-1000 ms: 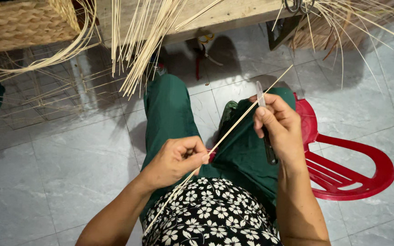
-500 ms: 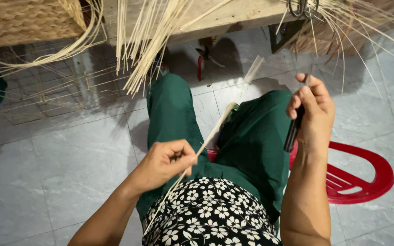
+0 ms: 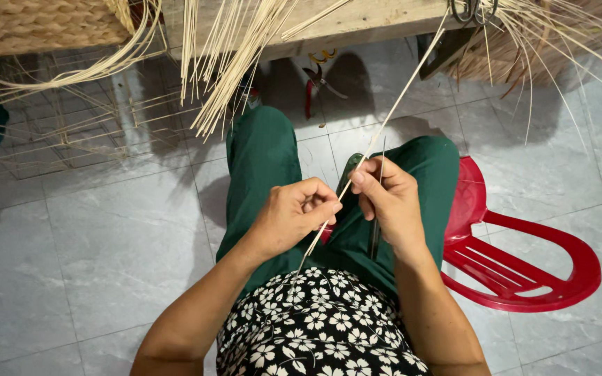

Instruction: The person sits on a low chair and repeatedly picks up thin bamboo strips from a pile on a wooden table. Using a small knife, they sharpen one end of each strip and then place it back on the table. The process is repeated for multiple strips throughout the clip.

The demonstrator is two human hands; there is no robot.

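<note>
The right hand [image 3: 391, 202], knife [image 3: 376, 209] clasped, has swung back beside the left hand [image 3: 294, 216]; both grips now pinch the cane strip [image 3: 391, 115].

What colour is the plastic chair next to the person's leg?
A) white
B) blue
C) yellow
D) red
D: the chair on the tiled floor by the person's right leg is plainly red, beside the right hand that holds a thin cane strip and a dark-handled blade.
</note>
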